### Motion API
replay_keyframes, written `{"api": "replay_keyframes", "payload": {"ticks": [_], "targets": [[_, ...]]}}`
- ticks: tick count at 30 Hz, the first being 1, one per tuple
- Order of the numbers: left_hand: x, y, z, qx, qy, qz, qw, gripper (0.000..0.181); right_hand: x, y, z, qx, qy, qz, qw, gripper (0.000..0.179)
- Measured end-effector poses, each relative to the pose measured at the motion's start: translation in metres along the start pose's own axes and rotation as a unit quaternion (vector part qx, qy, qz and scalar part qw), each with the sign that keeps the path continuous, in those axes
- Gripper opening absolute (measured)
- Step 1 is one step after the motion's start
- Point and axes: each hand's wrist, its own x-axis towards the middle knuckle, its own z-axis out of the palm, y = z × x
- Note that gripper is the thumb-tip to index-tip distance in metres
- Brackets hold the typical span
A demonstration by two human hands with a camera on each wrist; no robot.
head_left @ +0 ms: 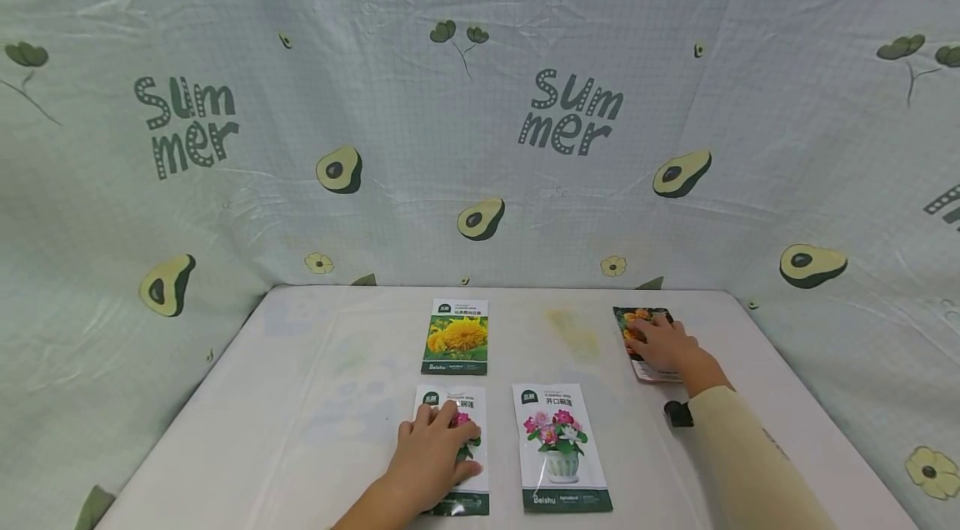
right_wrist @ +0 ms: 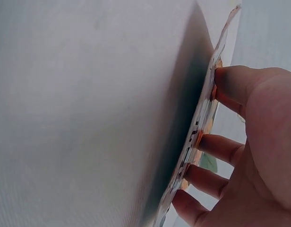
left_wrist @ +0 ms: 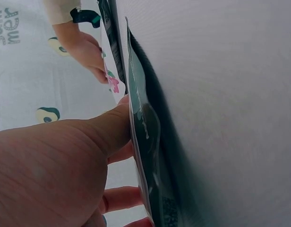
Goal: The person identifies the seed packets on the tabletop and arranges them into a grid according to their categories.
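Observation:
My left hand (head_left: 429,455) rests on a white seed packet (head_left: 472,492) with pink flowers, at the front of the table. Its fingers are spread over the packet's face and cover much of the print. In the left wrist view the thumb and fingertips touch the face of this packet (left_wrist: 144,125), which lies against the table. Farther off to the right, my right hand (head_left: 666,349) lies over a packet with orange flowers (head_left: 636,336). Seen from the right wrist, several fingertips press on that packet's face (right_wrist: 198,125), and its near edge curls up slightly.
Beside the left hand's packet lies a matching pink-flower seed packet (head_left: 562,451). Behind them is a packet with a yellow flower (head_left: 456,338). The white table (head_left: 315,397) meets a hanging cloth (head_left: 405,113) printed with avocados. A black band (head_left: 678,414) sits at the right wrist.

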Motion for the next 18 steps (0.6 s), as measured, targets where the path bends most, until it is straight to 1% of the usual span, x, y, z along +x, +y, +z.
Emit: {"api": "replay_keyframes", "payload": {"ticks": [13, 18], "targets": [[-0.001, -0.001, 0.001, 0.001, 0.006, 0.006, 1.0, 0.04, 0.004, -0.012, 0.005, 0.004, 0.007, -0.009, 0.9999, 0.059], [0.0, -0.001, 0.0, -0.001, 0.003, 0.005, 1.0, 0.04, 0.005, -0.018, 0.006, 0.009, 0.011, -0.011, 0.9998, 0.058]]}}
